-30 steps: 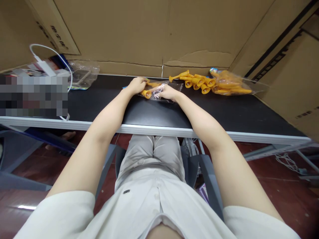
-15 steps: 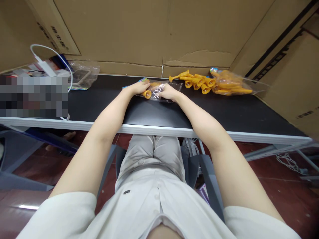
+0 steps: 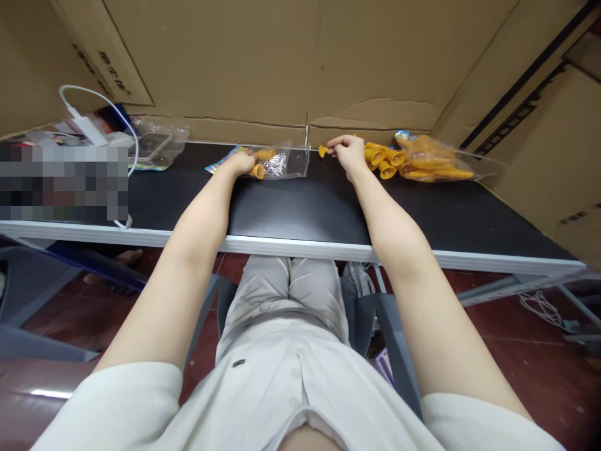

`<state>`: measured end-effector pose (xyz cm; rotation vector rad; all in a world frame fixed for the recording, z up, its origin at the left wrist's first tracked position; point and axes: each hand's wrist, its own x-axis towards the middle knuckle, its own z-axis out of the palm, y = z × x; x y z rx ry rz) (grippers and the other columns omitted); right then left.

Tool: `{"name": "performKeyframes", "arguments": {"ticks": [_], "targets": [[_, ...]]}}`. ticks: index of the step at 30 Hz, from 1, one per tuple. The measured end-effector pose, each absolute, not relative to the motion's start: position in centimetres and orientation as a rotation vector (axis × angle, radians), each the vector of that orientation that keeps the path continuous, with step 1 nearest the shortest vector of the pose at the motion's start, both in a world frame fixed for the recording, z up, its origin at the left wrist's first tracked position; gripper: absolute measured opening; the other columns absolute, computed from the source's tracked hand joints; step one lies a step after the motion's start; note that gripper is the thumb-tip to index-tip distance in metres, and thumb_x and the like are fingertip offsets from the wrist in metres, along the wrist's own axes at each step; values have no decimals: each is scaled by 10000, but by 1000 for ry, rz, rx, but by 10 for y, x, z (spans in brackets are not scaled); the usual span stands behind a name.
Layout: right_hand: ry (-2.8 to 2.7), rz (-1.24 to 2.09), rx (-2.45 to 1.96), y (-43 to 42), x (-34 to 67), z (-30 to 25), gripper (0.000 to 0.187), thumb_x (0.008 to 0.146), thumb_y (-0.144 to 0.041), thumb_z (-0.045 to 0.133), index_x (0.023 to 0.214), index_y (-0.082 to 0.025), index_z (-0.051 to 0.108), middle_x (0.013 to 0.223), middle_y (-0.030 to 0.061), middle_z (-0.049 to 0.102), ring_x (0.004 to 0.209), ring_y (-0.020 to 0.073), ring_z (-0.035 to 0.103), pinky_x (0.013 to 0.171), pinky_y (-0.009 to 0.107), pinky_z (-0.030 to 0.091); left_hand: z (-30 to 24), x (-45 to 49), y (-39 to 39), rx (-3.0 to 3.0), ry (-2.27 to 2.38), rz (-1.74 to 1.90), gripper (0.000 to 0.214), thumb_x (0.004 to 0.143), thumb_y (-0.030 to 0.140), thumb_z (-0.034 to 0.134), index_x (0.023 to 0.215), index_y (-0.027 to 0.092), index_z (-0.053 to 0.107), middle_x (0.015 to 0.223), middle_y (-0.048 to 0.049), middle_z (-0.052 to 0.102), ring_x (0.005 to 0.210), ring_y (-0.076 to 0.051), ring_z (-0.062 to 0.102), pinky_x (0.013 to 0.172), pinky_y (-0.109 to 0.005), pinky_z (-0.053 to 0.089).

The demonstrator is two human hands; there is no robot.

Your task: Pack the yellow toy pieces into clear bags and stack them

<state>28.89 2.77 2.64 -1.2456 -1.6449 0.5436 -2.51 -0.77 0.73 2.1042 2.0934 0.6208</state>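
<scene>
My left hand (image 3: 241,161) is closed on a clear plastic bag (image 3: 293,164) with a colourful header, lying on the black table. Inside the bag are yellow toy horns (image 3: 258,171), partly under my fingers. The bag's clear end points right, toward my right hand (image 3: 348,153). That hand pinches a single yellow toy horn (image 3: 323,151) at the left edge of a loose pile; most of this horn is hidden behind the fingers. Just right of the hand, several more yellow horns (image 3: 387,169) lie with their bells facing me.
A filled bag of yellow horns (image 3: 434,160) lies at the right. Cardboard (image 3: 235,62) walls the table's back and right side. On the left are a white cable (image 3: 136,141), a clear packet (image 3: 157,147) and a blurred-out patch. The table's metal edge (image 3: 300,247) runs before me.
My right hand has let go of the plastic bag and moved right to the loose horns. My left hand and the bag have shifted left.
</scene>
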Motion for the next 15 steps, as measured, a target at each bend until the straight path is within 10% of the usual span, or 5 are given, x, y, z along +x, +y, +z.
{"name": "performKeyframes", "arguments": {"ticks": [15], "targets": [[-2201, -170, -1550, 88, 333, 45, 356, 1001, -149, 672, 1330, -89, 794, 1503, 294, 707, 1486, 458, 649, 1296, 672, 488, 10, -28, 4, 2012, 2121, 544, 603, 1021, 223, 451, 1548, 84, 709, 1678, -193, 643, 1574, -348, 602, 1323, -384, 461]]}}
